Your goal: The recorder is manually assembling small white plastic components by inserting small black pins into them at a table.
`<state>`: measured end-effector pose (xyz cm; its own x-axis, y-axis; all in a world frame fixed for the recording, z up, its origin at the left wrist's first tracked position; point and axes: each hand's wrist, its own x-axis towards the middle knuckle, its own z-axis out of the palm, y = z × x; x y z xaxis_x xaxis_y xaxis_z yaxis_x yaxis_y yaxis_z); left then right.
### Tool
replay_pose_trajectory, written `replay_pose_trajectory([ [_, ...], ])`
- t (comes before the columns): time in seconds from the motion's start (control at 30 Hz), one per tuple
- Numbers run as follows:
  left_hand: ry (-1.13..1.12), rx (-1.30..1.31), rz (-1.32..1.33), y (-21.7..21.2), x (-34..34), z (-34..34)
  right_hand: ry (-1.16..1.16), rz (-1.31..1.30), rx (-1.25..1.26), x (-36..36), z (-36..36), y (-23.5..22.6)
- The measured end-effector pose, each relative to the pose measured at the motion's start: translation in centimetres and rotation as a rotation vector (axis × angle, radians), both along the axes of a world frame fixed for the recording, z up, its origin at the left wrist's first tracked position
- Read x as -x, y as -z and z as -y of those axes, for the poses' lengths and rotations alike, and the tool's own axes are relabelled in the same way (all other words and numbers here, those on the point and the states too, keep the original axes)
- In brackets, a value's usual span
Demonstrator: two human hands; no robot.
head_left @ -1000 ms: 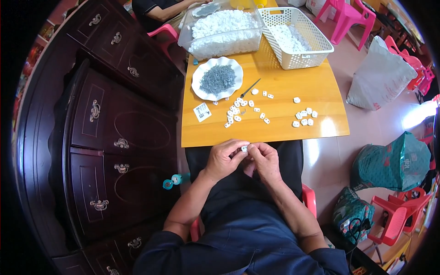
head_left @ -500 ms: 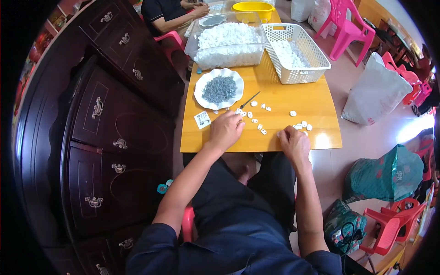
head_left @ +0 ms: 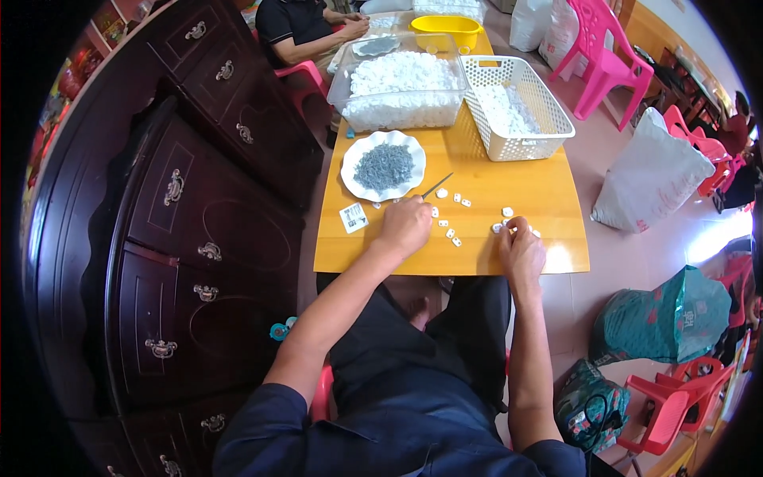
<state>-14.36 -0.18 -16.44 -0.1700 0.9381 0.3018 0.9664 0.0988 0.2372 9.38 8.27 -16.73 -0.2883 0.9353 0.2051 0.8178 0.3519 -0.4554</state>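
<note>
Head view, looking down: the left hand (head_left: 405, 225) rests knuckles-up on the wooden surface (head_left: 485, 258), fingers curled over a few small white pieces (head_left: 450, 232); whether it pinches one I cannot tell. At its one o'clock lies a thin metal tool (head_left: 437, 186), tip toward the hand. The right hand (head_left: 520, 250) sits near the front edge, fingers bunched around a little cluster of white pieces (head_left: 505, 213), seemingly gripping one, though the fingertips are hidden.

Judging from this, the cluster under the right hand lies close to the edge, so a sweep of the wrist could knock pieces onto the floor or the lap. The left forearm could also nudge the small printed card (head_left: 353, 217) at its nine o'clock, or catch the tool.

At twelve o'clock from the left hand stands a scalloped white plate (head_left: 358, 179) of grey bits, beyond it a clear tub (head_left: 397, 111) heaped with white parts and a white lattice basket (head_left: 548, 111); a yellow bowl (head_left: 447, 30) is farther off. Another person (head_left: 302, 32) sits at the far end. A dark wooden cabinet (head_left: 175, 215) fills nine o'clock; pink chairs (head_left: 600, 56), a white sack (head_left: 648, 179) and a green bag (head_left: 668, 326) lie around three o'clock.
</note>
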Motion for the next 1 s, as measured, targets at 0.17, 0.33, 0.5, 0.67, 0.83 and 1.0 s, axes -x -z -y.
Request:
replay_pose_trajectory([
  [0.17, 0.041, -0.026, 0.003, -0.5, 0.0, 0.0, -0.032, -0.175, -0.091, 0.7, 1.6, -0.2],
  [0.33, 0.127, -0.044, 0.028, -0.6, -0.1, -0.2, -0.113, -0.263, -0.081, 1.4, 2.4, 0.0],
  [0.5, 0.187, -0.023, -0.027, -0.5, 0.4, -0.5, -0.171, -0.273, 0.006, 3.2, 2.6, -1.4],
  [0.67, 0.189, 0.015, -0.088, -0.4, 0.0, -0.9, -0.259, -0.271, -0.051, 5.0, 1.1, -1.2],
  [0.83, 0.155, 0.05, -0.027, -1.3, -1.0, 0.0, -0.317, -0.238, -0.028, 8.3, -1.6, -0.4],
  [1.0, 0.106, -0.115, 0.217, -2.9, -1.8, 3.0, -0.329, -0.207, -0.073, 11.1, -2.7, -0.8],
])
